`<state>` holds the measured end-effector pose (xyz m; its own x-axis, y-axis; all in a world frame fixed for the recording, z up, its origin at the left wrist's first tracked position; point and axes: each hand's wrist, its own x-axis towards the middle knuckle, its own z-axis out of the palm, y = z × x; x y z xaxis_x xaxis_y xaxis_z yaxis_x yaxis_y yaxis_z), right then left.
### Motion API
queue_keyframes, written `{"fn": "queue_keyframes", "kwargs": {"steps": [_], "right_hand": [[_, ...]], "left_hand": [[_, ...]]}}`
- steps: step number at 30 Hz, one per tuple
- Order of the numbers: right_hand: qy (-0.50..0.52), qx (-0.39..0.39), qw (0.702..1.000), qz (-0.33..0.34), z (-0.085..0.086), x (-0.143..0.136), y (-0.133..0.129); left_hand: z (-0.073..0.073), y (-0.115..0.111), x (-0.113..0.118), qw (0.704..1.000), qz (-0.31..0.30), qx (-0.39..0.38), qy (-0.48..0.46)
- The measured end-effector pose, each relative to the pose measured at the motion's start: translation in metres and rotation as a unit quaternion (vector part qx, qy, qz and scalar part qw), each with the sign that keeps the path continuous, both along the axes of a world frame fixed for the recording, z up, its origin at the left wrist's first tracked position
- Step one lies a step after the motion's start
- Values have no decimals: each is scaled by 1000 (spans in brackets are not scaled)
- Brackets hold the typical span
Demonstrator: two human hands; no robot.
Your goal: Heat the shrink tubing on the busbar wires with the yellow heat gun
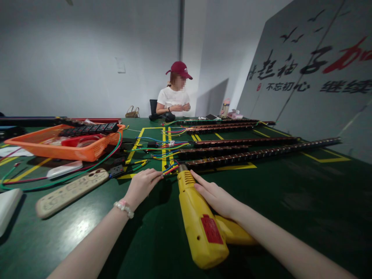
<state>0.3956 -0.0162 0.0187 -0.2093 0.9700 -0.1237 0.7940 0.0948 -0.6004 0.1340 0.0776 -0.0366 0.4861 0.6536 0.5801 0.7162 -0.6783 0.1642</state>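
My left hand (144,185), a beaded bracelet at its wrist, pinches the ends of several thin coloured wires (171,169). These wires run to the near end of a long dark strip (255,155). A yellow heat gun (200,221) with a red label lies on the table, its metal nozzle at the wires just right of my left fingertips. Against the gun's right side rests my right hand (216,195), its fingers stretched forward and slightly apart near the nozzle. The gun's handle passes under my right wrist.
More long strips (247,141) with wires lie behind on the green table (290,217). At left are an orange basket (87,153), a beige power strip (72,192), a white device (64,169) and loose cables. Across the table sits a person in a red cap (179,69).
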Motion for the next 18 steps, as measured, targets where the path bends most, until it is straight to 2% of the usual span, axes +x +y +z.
{"fn": "queue_keyframes", "kwargs": {"steps": [11, 18], "right_hand": [[-25, 7, 1000, 1, 5, -6, -2], [-67, 30, 996, 57, 8, -32, -8]], "left_hand": [[-1, 0, 2, 1000, -7, -13, -26], [-3, 0, 2, 999, -2, -35, -29]]}}
